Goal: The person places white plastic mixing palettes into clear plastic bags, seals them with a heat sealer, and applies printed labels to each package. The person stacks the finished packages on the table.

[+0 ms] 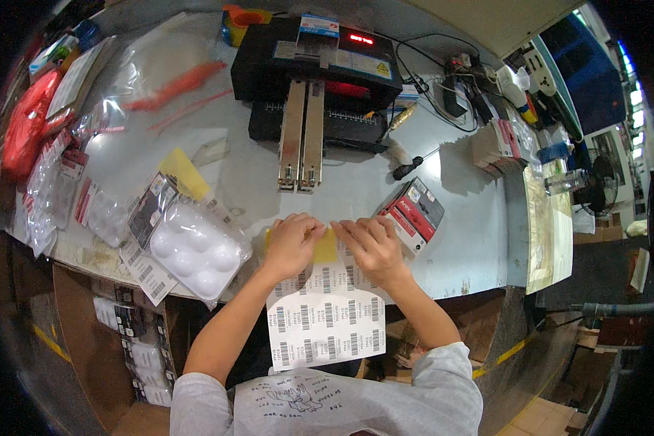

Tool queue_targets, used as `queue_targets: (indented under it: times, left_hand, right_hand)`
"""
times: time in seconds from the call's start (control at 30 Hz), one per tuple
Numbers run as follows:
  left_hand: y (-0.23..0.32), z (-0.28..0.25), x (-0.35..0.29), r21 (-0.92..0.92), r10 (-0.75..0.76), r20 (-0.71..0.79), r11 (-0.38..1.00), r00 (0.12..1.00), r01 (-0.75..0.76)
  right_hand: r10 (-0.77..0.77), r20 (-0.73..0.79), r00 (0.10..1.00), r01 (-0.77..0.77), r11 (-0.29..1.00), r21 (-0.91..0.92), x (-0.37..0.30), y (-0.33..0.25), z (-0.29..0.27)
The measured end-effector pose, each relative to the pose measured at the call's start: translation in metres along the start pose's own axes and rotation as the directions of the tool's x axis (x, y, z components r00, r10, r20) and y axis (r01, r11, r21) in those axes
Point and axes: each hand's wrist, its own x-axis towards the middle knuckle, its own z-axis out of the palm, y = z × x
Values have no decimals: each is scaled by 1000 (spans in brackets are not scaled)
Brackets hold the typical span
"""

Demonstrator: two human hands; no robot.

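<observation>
A white sheet of barcode labels [328, 323] hangs over the front edge of the table, with bare yellow backing [325, 248] at its far end. My left hand [292, 245] is closed in a pinch at the far edge of that sheet. Close beside it, my right hand [374, 251] pinches at the same edge, fingertips almost meeting the left ones. Any single label between the fingertips is too small to make out. Just beyond my right hand lies a red and black box [413, 216]. Left of my left hand is a white, round-bumped plastic tray [196, 251] in clear wrapping.
A black machine [312, 65] with two metal rails [301, 138] and a red display stands at the back. A screwdriver [414, 166] and stacked cards [500, 147] are at right. Clear and red plastic bags [30, 127], wrapped packs and another label sheet [147, 272] lie at left.
</observation>
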Motion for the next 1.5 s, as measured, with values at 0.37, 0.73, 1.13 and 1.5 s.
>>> queue_targets:
  times: [0.37,0.73,1.13,1.5]
  left_hand:
    - [-12,9,4,314,82,-156,949,984,-30]
    - [-27,22,5,389,252,-424,918,870,-76]
    - [-8,-95,-170,497,414,-609,864,677,-83]
    - [-40,-100,-173,560,418,-593,828,688,-20]
  right_hand:
    - [24,-30,999,-19,989,149,5,6,4]
    - [721,194,665,-451,181,874,58,-6,-50]
    - [-27,629,777,-595,295,748,175,-94,21]
    - [344,445,827,-552,649,524,157,-109,28]
